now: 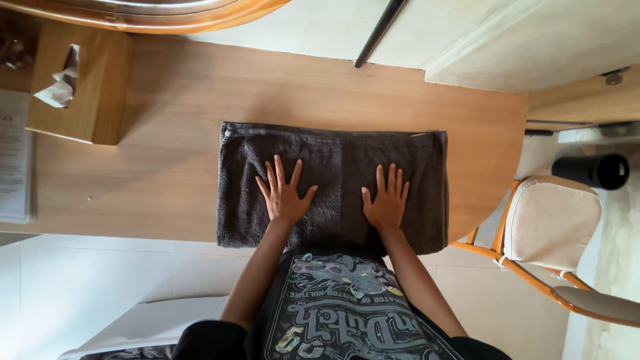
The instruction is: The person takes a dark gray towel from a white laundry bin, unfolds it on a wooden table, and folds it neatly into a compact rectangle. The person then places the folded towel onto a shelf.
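Head view: both the left hand [285, 195] and right hand [386, 201] lie flat and open, gripping nothing, on a dark folded towel [333, 187] on the counter [167, 147], which looks soft, light and floppy, so I'd pinch it by the corners.

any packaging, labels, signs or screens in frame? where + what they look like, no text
Tissue box: far left of the wooden table, square light-wood cover, white tissue sticking out the top.
Printed sheet: left edge of the frame, white with dark print.
No screens or signs.

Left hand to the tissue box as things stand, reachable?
Probably yes. The left hand lies flat on the towel, and only bare table lies between it and the tissue box; it may need a lean.
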